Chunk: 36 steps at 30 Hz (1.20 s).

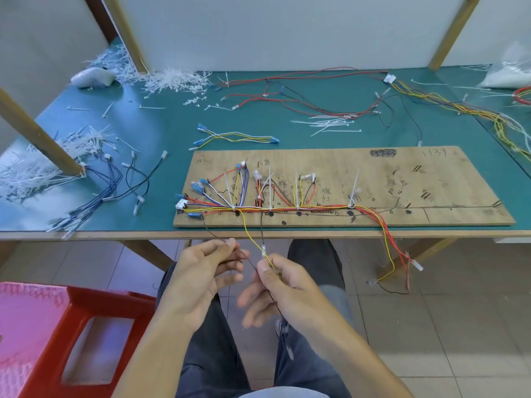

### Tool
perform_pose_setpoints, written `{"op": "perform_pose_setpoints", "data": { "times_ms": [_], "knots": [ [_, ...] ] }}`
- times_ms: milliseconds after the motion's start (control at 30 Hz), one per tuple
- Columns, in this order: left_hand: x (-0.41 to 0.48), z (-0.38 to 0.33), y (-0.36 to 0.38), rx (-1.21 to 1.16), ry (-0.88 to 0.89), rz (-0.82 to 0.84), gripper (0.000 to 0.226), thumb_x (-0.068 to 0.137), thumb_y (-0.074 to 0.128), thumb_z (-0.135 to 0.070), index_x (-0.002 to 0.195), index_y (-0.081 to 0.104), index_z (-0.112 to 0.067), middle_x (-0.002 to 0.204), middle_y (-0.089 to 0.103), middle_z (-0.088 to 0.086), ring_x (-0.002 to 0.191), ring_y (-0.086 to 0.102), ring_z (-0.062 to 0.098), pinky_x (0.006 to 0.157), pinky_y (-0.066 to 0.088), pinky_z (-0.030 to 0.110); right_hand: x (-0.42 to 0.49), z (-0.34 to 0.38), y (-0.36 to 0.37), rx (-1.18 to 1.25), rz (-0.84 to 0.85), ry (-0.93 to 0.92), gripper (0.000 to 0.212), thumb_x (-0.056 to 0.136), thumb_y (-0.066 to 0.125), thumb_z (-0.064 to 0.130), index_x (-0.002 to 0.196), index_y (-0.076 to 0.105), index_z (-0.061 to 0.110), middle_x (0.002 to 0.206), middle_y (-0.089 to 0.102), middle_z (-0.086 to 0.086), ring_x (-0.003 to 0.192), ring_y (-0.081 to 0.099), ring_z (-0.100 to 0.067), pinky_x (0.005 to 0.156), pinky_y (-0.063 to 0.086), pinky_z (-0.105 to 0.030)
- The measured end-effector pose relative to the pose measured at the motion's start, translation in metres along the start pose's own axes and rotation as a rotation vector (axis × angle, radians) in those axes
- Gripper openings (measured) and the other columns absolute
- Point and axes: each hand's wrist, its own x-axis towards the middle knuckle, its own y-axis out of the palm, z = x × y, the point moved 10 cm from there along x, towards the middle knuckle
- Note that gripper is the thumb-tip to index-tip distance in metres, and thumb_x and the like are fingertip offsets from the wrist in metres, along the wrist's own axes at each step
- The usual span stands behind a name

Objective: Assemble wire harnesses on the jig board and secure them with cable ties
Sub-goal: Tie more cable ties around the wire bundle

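Head view: the harness on the jig board is partly tied; left hand and right hand pinch dangling wires not yet routed.

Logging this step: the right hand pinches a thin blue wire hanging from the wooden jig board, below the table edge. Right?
No: the head view shows the right hand pinching a thin yellow wire, not blue; it does hang from the wooden jig board.
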Motion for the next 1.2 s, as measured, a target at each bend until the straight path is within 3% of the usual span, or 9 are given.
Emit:
{"op": "perform_pose_setpoints", "data": {
  "times_ms": [133, 233, 333, 500, 700, 833, 1000, 1100, 1200],
  "knots": [
    [-0.001, -0.021, -0.01, 0.595, 0.162, -0.186, 0.033, 0.089, 0.075, -0.048, 0.072, 0.076, -0.02, 0.072, 0.077, 0.001, 0.056, 0.066, 0.014, 0.055, 0.056, 0.033, -0.008, 0.009, -0.032, -0.157, -0.096, -0.008, 0.018, 0.11, 0.055, 0.025, 0.105, 0.068, 0.014, 0.062, 0.058, -0.003, 0.041, 0.042, -0.014, 0.043, 0.034, -0.021],
    [-0.024, -0.083, 0.012, 1.274, 0.676, -0.441, 0.031, 0.082, 0.076, -0.058, 0.075, 0.059, -0.032, 0.061, 0.057, -0.018, 0.061, 0.055, 0.005, 0.055, 0.041, 0.023, -0.006, 0.031, -0.061, -0.422, -0.198, -0.08, 0.022, 0.107, 0.06, 0.031, 0.096, 0.075, 0.021, 0.058, 0.055, 0.006, 0.051, 0.042, -0.01, 0.055, 0.035, -0.026],
    [-0.031, -0.098, 0.074, 1.404, 1.077, -0.043, 0.028, 0.087, 0.077, -0.039, 0.113, 0.068, -0.033, 0.102, 0.057, -0.017, 0.098, 0.049, 0.013, 0.077, 0.042, 0.025, -0.006, 0.054, -0.076, -0.529, -0.232, -0.16, 0.021, 0.105, 0.062, 0.034, 0.092, 0.076, 0.024, 0.058, 0.055, 0.01, 0.056, 0.042, -0.007, 0.056, 0.033, -0.022],
    [0.007, -0.082, 0.095, 1.245, 0.731, 0.423, 0.011, 0.096, 0.068, -0.039, 0.104, 0.075, -0.036, 0.103, 0.056, -0.011, 0.1, 0.048, 0.014, 0.088, 0.043, 0.031, -0.005, 0.078, -0.092, -0.541, -0.25, -0.228, 0.015, 0.103, 0.068, 0.029, 0.092, 0.077, 0.025, 0.059, 0.061, 0.008, 0.058, 0.055, -0.003, 0.061, 0.041, -0.019],
    [0.017, -0.088, 0.088, 1.168, 0.727, 0.294, 0.01, 0.1, 0.061, -0.041, 0.092, 0.067, -0.038, 0.077, 0.065, -0.011, 0.094, 0.059, 0.007, 0.076, 0.04, 0.027, -0.008, 0.097, -0.137, -0.609, -0.375, -0.209, 0.013, 0.097, 0.075, 0.035, 0.087, 0.079, 0.028, 0.067, 0.072, 0.007, 0.058, 0.061, 0.001, 0.058, 0.042, -0.013],
    [0.019, -0.09, 0.078, 1.034, 0.739, 0.147, 0.01, 0.103, 0.057, -0.035, 0.099, 0.065, -0.029, 0.1, 0.064, -0.006, 0.098, 0.067, 0.002, 0.078, 0.047, 0.012, -0.011, 0.109, -0.164, -0.67, -0.439, -0.214, 0.015, 0.098, 0.074, 0.035, 0.088, 0.08, 0.024, 0.069, 0.07, 0.011, 0.053, 0.055, -0.001, 0.058, 0.039, -0.019],
    [0.021, -0.084, 0.079, 1.149, 0.777, 0.128, 0.013, 0.104, 0.054, -0.034, 0.103, 0.064, -0.026, 0.098, 0.057, -0.002, 0.095, 0.061, 0.019, 0.082, 0.053, 0.046, -0.013, 0.121, -0.184, -0.514, -0.398, -0.237, 0.014, 0.098, 0.075, 0.029, 0.092, 0.083, 0.02, 0.063, 0.067, 0.008, 0.056, 0.053, -0.002, 0.057, 0.039, -0.014],
    [0.018, -0.083, 0.08, 1.158, 0.791, 0.128, 0.013, 0.104, 0.054, -0.033, 0.103, 0.065, -0.026, 0.095, 0.054, -0.003, 0.092, 0.056, 0.019, 0.079, 0.05, 0.046, -0.014, 0.122, -0.193, -0.452, -0.364, -0.231, 0.018, 0.101, 0.071, 0.022, 0.094, 0.083, 0.012, 0.068, 0.07, 0.008, 0.061, 0.045, -0.017, 0.066, 0.039, -0.037],
    [0.014, -0.086, 0.075, 1.129, 0.808, 0.107, 0.009, 0.103, 0.057, -0.027, 0.099, 0.065, -0.025, 0.092, 0.052, -0.004, 0.089, 0.054, 0.016, 0.076, 0.048, 0.039, -0.015, 0.119, -0.201, -0.505, -0.411, -0.201, 0.014, 0.101, 0.071, 0.017, 0.094, 0.083, 0.017, 0.07, 0.075, 0.008, 0.058, 0.057, -0.008, 0.067, 0.047, -0.037]
  ]
}}
